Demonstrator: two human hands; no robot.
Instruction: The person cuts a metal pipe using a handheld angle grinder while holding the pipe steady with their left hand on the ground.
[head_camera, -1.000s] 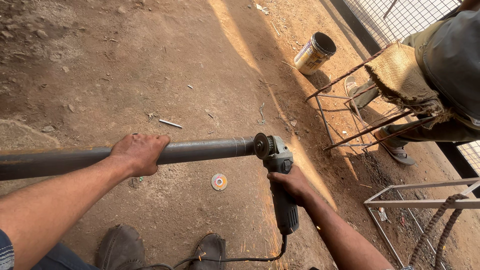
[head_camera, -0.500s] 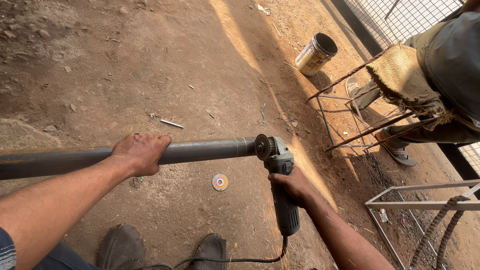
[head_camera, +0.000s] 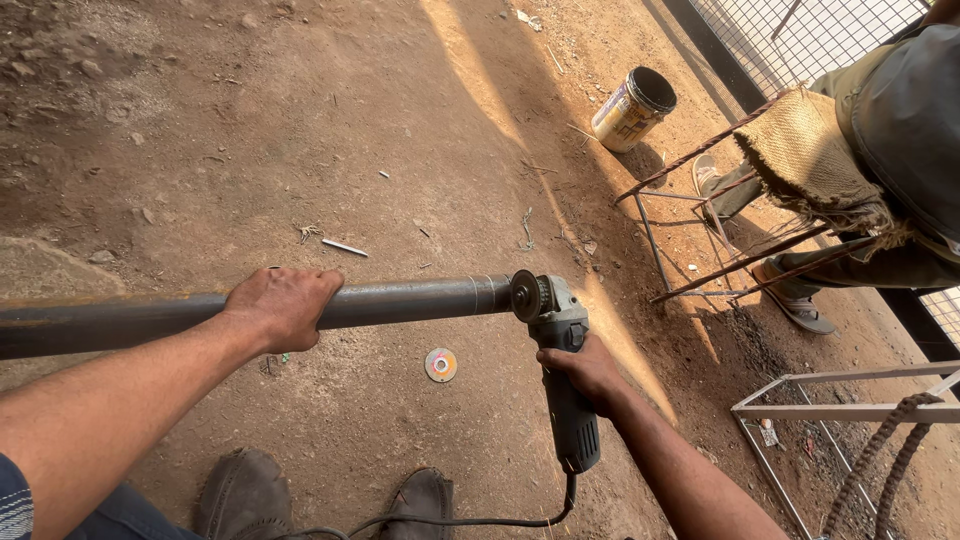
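Steel, dark and round, a long pipe (head_camera: 400, 300) runs almost level across the view, its long axis left to right, tilted very slightly upward toward the right. Its open end points right and stops near the middle of the scene, held above bare brown dirt ground (head_camera: 200, 120).

The person's left hand (head_camera: 283, 303) lies on top of the pipe, fingers curled over it in a firm grip, roughly midway along the visible length. The right hand (head_camera: 588, 372) is wrapped closed around the body of a grey angle grinder (head_camera: 565, 385). The grinder's long axis runs nearly upright in the view, at right angles to the pipe, with its head at the top and its disc (head_camera: 524, 295) touching the pipe's right end. A black cord (head_camera: 470, 520) trails from the grinder's lower end.

On the dirt just below the pipe lies a small spare disc (head_camera: 440, 364). Two dusty shoes (head_camera: 245, 495) show at the bottom edge. Farther off, to the upper right, a tin can (head_camera: 632, 110) lies tipped on its side. Another person (head_camera: 880, 150) sits at the right edge on a metal-framed seat (head_camera: 700, 215).
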